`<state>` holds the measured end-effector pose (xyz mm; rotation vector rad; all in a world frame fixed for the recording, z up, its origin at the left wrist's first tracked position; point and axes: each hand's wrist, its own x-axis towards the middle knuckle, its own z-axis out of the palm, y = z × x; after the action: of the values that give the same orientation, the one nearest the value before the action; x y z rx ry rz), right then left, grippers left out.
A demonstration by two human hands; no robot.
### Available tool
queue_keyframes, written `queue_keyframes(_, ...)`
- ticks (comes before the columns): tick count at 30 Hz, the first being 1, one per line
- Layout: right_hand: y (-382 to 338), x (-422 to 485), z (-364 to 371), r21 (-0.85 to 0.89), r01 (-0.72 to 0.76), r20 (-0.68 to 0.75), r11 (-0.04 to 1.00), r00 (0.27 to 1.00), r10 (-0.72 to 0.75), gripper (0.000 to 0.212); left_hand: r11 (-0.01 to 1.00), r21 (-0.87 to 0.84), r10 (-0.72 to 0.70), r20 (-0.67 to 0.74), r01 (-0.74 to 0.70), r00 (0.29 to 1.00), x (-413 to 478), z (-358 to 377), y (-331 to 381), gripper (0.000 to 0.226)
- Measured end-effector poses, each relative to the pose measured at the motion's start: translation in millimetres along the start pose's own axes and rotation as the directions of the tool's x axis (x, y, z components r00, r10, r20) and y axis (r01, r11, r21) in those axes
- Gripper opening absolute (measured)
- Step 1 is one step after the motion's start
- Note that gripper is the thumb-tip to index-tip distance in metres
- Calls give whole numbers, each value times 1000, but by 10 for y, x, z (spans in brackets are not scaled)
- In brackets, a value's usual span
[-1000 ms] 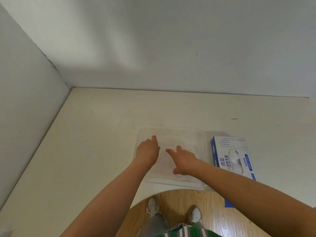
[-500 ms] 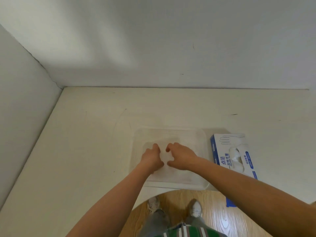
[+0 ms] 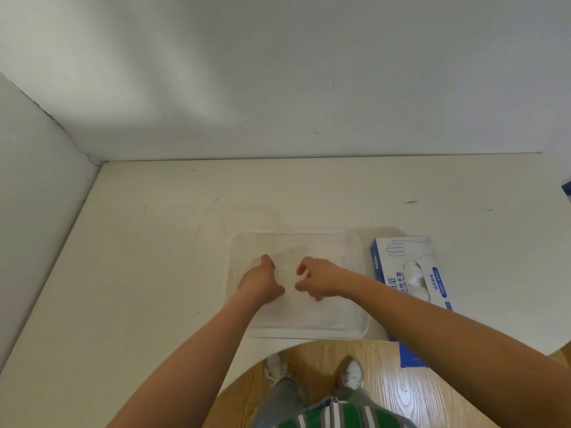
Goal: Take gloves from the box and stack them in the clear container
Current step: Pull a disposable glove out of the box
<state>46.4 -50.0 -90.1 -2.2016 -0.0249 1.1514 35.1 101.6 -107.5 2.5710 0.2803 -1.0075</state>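
L hand + R hand both pinch clear glove w/in container; box beside.

Cream-white on the surface, thin dark scuffs at frame right. Pale grey-white on the walls. Colourless, see-through for the container; milky translucent for the glove inside. White with blue sides and blue print on the box. Light tan wood grain on the floor. Grey on the trousers, white on the shoes; green, white and brown stripes on the shirt.
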Motion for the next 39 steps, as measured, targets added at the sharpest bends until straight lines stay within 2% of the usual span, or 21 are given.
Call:
queue_keyframes(3, -98, -320, -312, 112, 332, -172, 937, 935, -310, 16, 994, 103, 44, -194, -24, 980, -116, -157, 162, 29)
queue_keyframes(4, -91, -420, -441, 120, 385, -259, 915, 902, -345, 11, 995, 92, 60, -247, -38, 967, -171, -212, 229, 24)
queue_keyframes(6, 38, -585, -705, 104, 390, -415, 915, 853, -316, 11, 992, 80, 117, -322, -97, 940, -290, -306, 402, 19)
queue_keyframes(8, 285, -709, -932, 68, 289, -496, 955, 840, -219, 12, 978, 52, 206, -353, -200, 913, -397, -347, 622, 15)
queue_keyframes(11, 740, -812, -1102, -75, -1, -483, 997, 875, -36, 16, 925, -23, 351, -339, -380, 873, -505, -290, 1043, 11)
queue_keyframes(14, 1119, -862, -1010, -259, -238, -437, 936, 893, 106, 16, 841, -108, 491, -260, -530, 832, -581, -96, 1483, 8)
queue_keyframes(16, 1269, -875, -863, -325, -313, -462, 892, 876, 139, 14, 799, -132, 561, -187, -587, 806, -617, 67, 1688, 16)
queue_keyframes(21, 1401, -849, -636, -354, -335, -590, 873, 805, 70, 15, 837, -33, 544, -71, -547, 836, -576, 488, 1911, 56)
queue_keyframes(24, 1457, -845, -626, -345, -337, -609, 876, 791, 65, 17, 887, 10, 462, -12, -462, 887, -495, 673, 1971, 84)
queue_keyframes(26, 1530, -842, -619, -317, -304, -596, 898, 801, 60, 25, 912, 6, 409, 8, -409, 912, -460, 751, 1961, 94)
queue_keyframes(29, 1655, -857, -664, -73, -129, -558, 989, 827, 67, 19, 914, 4, 405, -19, -405, 914, -446, 848, 1924, 95)
queue_keyframes(32, 1719, -896, -731, 135, 28, -541, 991, 839, 50, 10, 906, 3, 423, -55, -423, 904, -433, 882, 1919, 90)
queue_keyframes(35, 1767, -927, -727, 163, 63, -547, 985, 837, 37, 14, 903, -5, 428, -50, -429, 902, -413, 894, 1948, 90)
queue_keyframes(37, 1788, -945, -711, 111, 7, -555, 994, 830, 56, 18, 901, -4, 432, -55, -433, 900, -413, 919, 1955, 87)
queue_keyframes(39, 1760, -954, -688, 5, -102, -586, 995, 806, 85, 36, 899, -2, 437, -70, -438, 897, -412, 943, 1948, 85)
